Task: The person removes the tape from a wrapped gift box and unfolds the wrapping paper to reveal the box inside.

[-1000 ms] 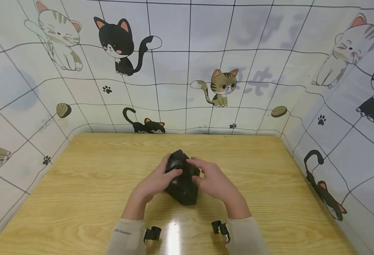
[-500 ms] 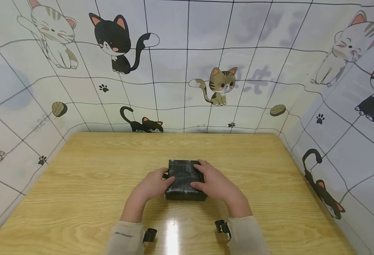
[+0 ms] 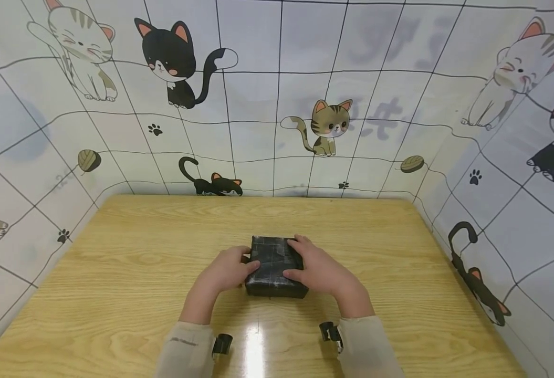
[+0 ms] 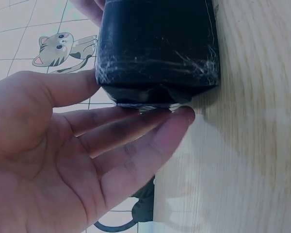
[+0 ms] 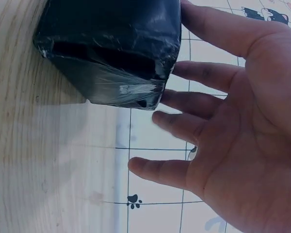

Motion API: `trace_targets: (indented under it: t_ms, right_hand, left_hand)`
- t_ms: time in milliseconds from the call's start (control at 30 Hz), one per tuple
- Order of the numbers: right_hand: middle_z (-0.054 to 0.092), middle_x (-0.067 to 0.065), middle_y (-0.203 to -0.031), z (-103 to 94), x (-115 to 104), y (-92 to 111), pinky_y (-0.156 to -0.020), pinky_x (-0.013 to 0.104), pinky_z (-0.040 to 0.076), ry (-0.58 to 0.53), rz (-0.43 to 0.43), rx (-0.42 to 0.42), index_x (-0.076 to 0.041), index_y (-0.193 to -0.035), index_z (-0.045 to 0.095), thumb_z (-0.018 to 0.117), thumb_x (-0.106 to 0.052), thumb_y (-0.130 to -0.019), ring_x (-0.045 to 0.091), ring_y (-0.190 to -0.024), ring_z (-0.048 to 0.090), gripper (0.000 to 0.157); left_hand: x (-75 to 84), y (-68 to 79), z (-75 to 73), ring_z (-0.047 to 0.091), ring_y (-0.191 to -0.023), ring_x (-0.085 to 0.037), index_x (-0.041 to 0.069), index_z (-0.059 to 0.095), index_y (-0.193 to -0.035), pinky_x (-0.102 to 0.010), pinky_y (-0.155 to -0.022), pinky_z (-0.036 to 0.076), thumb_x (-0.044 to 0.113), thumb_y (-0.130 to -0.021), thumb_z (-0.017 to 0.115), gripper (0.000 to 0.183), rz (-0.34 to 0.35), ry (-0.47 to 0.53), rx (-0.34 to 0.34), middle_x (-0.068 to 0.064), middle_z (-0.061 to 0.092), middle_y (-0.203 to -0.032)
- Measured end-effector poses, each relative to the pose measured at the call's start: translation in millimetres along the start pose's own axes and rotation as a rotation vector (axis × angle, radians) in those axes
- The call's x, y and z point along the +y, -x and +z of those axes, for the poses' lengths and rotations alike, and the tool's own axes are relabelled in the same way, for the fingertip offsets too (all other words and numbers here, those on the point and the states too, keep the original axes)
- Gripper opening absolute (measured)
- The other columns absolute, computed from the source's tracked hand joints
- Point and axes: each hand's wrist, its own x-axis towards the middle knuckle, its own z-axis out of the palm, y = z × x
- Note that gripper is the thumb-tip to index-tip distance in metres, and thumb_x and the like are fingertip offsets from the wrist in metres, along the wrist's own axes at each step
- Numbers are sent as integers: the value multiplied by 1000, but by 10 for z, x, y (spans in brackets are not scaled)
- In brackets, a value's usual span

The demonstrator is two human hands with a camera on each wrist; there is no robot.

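A black box wrapped in shiny film or tape (image 3: 274,262) lies flat on the wooden table, with a wide face up. My left hand (image 3: 227,270) is at its left side, thumb on the upper edge and fairly straight fingers along the side. On the right, my right hand (image 3: 321,268) touches the box with its thumb on top near the front and its index finger at the back right corner. In the right wrist view, the fingers of the right hand (image 5: 247,111) are straight and spread, the little finger apart from the box (image 5: 111,43). The underside is hidden.
The pale wooden table (image 3: 154,236) ends at a cloth backdrop (image 3: 258,94) printed with cats and a grid, which also rises along both sides. Black clip-like mounts (image 3: 222,344) stick out at both wrists. Light glares on the table in front of the box.
One second ago the box stood tilted on a corner between both hands. By half a second ago it lay flat with the hands at its sides; little differs since.
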Motion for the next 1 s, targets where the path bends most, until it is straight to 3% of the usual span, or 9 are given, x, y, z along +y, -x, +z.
trace_targets:
  t_ms: [200, 433, 600, 733, 833, 933, 1000]
  right_hand:
    - [40, 17, -164, -26, -4, -1, -118, 56, 47, 40, 30, 34, -10, -164, 40, 79, -38, -98, 36, -146, 52, 82]
    - [43, 16, -158, -49, 7, 2, -116, 55, 48, 32, 58, 20, -10, -164, 41, 79, -41, -98, 34, -143, 54, 82]
    - [44, 16, -160, -71, -12, 16, -118, 56, 47, 44, 15, 25, -8, -163, 43, 77, -32, -100, 36, -145, 52, 75]
    - [39, 18, -168, -71, -37, 14, -122, 58, 42, 75, -28, 26, -8, -161, 46, 71, -25, -104, 40, -154, 43, 64]
    - [31, 17, -174, -44, -55, -3, -125, 59, 38, 61, -43, 2, -11, -161, 47, 72, -31, -103, 40, -160, 35, 67]
    - [29, 14, -175, -10, -66, -14, -126, 58, 37, 44, -40, -16, -14, -163, 45, 77, -38, -99, 39, -161, 32, 75]
    - [31, 14, -174, 6, -66, -13, -126, 58, 38, 52, -31, -12, -15, -163, 45, 79, -40, -97, 39, -160, 34, 78]
  left_hand:
    - [23, -18, 12, 67, -129, -38, -1, 52, -154, -54, -104, 57, 24, -109, 60, 52, 12, 4, 31, -25, 65, -144]
    - [35, -43, 12, 71, -121, -38, 0, 62, -144, -54, -100, 58, 26, -110, 59, 43, 22, -63, 115, -24, 73, -131]
    - [49, -24, -12, 68, -127, -39, 0, 58, -149, -55, -102, 57, 26, -109, 60, 48, 15, -88, 52, -24, 68, -141]
    - [67, -3, -37, 73, -112, -31, -1, 48, -156, -52, -100, 57, 29, -109, 62, 58, -2, -89, -30, -24, 66, -144]
    - [74, 4, -33, 73, -93, -22, -1, 46, -157, -44, -88, 60, 30, -108, 63, 60, -13, -52, -59, -24, 68, -139]
    - [75, 9, -22, 75, -96, -24, 0, 47, -157, -41, -80, 62, 28, -108, 63, 58, -8, -15, -61, -24, 67, -139]
    - [68, 7, -18, 73, -114, -31, 1, 47, -158, -45, -90, 62, 25, -109, 61, 56, 11, -17, -52, -25, 64, -145]
